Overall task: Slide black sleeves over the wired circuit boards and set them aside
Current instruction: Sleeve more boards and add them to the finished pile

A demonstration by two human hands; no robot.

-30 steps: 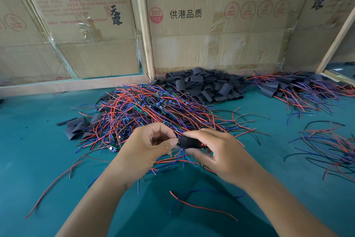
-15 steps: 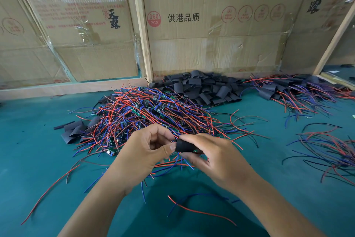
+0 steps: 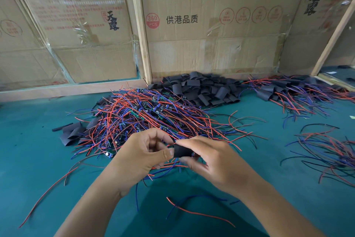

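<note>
The right hand (image 3: 215, 161) pinches a black sleeve (image 3: 182, 150); the left hand (image 3: 142, 152) apparently feeds a hidden board in, so next comes pushing it through.

Two bare forearms, no sleeves, watch or rings in sight; left hand (image 3: 143, 157) and right hand (image 3: 217, 161) ungloved, short-nailed.

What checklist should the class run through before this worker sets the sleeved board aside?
1. Black sleeve gripped by right hand: ok.
2. Left hand steadying the sleeve's end with its thumb: ok.
3. Board fully inside the sleeve: cannot tell, hidden by fingers.
4. Wires free of the unsleeved pile: cannot tell.
5. Finished pile at far right in place to receive it: ok.
6. Spare sleeves stocked: ok.
</note>
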